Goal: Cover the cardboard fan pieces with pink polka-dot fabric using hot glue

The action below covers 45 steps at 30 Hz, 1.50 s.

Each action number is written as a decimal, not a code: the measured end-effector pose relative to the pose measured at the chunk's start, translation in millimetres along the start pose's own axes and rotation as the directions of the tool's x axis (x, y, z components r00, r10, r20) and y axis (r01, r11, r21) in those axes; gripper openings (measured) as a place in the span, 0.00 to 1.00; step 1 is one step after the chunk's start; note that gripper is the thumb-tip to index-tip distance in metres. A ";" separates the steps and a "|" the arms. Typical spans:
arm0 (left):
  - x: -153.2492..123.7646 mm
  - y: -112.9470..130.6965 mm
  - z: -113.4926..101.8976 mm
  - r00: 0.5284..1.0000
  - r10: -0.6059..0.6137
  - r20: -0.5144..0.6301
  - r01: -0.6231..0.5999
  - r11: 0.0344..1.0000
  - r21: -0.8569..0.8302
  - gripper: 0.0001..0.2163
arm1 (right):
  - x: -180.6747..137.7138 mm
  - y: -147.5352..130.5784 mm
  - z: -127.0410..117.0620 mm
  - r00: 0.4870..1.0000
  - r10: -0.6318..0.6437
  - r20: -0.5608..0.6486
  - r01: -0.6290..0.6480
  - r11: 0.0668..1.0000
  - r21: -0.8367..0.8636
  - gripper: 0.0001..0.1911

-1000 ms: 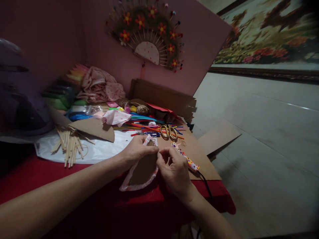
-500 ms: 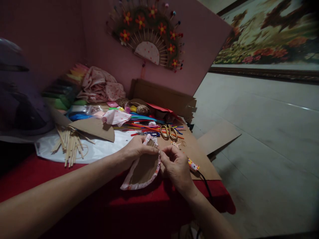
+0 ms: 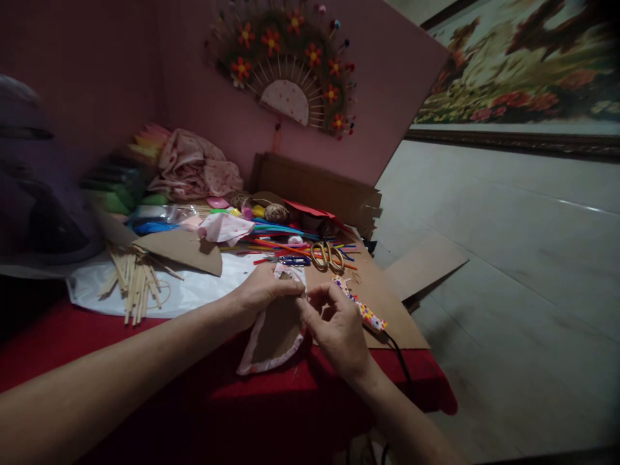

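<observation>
A fan-shaped cardboard piece edged with pink dotted fabric lies on the red tablecloth. My left hand is closed on its upper end, thumb and fingers pressing the fabric rim. My right hand pinches the fabric along the piece's right edge, fingers curled. A dotted glue gun with a black cord lies just right of my right hand.
Gold-handled scissors rest on a cardboard sheet beside coloured straws. Wooden sticks lie on white plastic at left, near a cardboard fan cut-out, pink cloth and a twine ball. A flowered fan hangs on the pink board.
My right hand shifted slightly left along the fabric edge, uncovering more of the glue gun. The cardboard piece turned a little under my left hand.
</observation>
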<state>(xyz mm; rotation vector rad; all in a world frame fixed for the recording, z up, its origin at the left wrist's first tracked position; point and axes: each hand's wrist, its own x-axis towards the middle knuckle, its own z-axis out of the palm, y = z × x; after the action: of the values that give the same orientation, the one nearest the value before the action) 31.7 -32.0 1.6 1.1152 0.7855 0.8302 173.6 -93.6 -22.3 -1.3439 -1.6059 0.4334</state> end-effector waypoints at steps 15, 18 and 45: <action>2.0 -5.5 -5.7 0.998 -0.040 0.051 0.041 0.999 -0.014 0.04 | 11.1 5.9 -2.3 0.990 0.102 0.102 -0.129 0.943 0.306 0.07; 2.8 -4.3 -6.4 0.996 -0.070 0.053 0.073 0.996 -0.051 0.05 | 14.4 4.5 -5.1 0.975 0.167 0.149 -0.212 0.902 0.377 0.10; 3.0 -3.6 -0.4 0.989 0.117 0.091 -0.135 0.962 0.238 0.10 | 9.8 -1.0 -22.3 0.823 0.396 0.407 -0.557 0.706 0.438 0.16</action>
<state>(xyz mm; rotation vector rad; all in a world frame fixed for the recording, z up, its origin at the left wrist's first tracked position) 33.4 -30.1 -2.3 1.4204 0.7732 0.8068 192.2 -91.7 -6.6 -1.2702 -1.1750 1.3609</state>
